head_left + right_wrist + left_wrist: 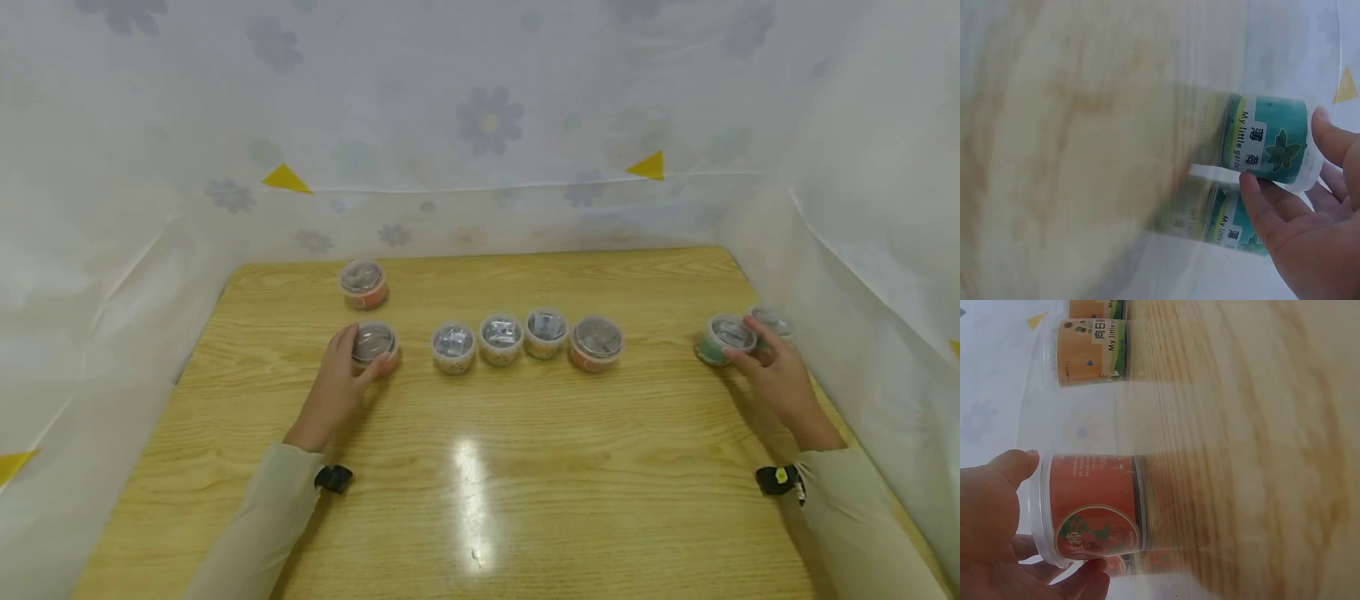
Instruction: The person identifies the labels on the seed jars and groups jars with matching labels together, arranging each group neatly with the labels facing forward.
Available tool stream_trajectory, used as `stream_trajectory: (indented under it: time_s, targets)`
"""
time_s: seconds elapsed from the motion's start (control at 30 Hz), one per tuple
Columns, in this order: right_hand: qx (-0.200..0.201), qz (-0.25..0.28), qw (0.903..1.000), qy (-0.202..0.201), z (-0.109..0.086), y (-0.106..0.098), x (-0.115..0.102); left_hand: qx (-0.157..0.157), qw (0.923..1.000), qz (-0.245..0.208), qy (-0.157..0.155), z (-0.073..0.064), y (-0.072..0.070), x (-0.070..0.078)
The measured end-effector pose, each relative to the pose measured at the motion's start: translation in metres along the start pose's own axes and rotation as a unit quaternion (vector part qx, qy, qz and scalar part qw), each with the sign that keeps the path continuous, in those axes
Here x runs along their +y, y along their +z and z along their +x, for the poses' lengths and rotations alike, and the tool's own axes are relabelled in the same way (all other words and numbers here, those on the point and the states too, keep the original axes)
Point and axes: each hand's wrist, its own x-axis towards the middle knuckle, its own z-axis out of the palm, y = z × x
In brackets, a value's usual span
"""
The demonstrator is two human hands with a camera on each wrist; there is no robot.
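Head view: at the left, the left hand [335, 388] grips a red tomato tub [374, 342], fingers curled round it, a second red tub [363, 287] at its twelve o'clock. Off to three o'clock run three smaller orange-label tubs [501, 339], then an end red tub [596, 343], upright, nearer the right hand [782, 385] and at that hand's nine o'clock. That hand clasps a green mint tub [723, 335], another mint tub [772, 319] close by at two o'clock.
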Motion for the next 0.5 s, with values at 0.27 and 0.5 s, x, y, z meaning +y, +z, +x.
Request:
stream_trajectory:
  time_s: [0.27,0.5]
  targets:
    - [0.014,0.014,0.9968,-0.078,0.0046,0.0031,0.0058,-0.006,0.9999,-0.007,-0.007,-0.0014,-0.0012,0.0006]
    - [-0.008,-0.028,0.9972,-0.069,0.0030,-0.0029,0.0025,-0.003,0.9998,-0.021,-0.007,-0.0016,-0.0011,0.0012]
